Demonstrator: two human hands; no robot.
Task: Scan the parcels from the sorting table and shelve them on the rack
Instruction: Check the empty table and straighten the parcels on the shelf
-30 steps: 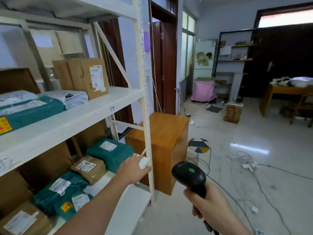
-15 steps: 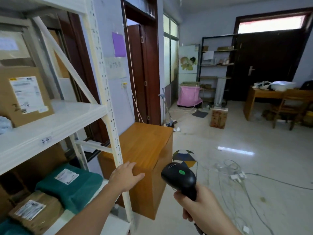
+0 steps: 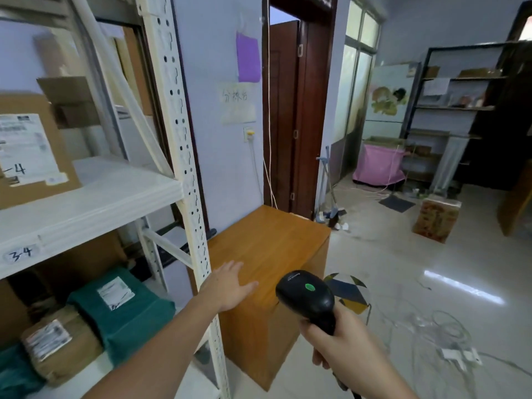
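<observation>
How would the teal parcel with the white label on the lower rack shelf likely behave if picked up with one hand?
The teal parcel looks like a soft plastic mailer: its surface is wrinkled and its edges are rounded, so it would probably sag rather than stay stiff. The film may be a little slippery. It lies flat against the brown parcel, so it seems unlikely to roll or tip.

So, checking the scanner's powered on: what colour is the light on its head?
Green, on the black scanner in the head view.

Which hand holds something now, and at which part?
The right hand grips the black scanner by its handle, below the head. The left hand is open and holds nothing.
</observation>
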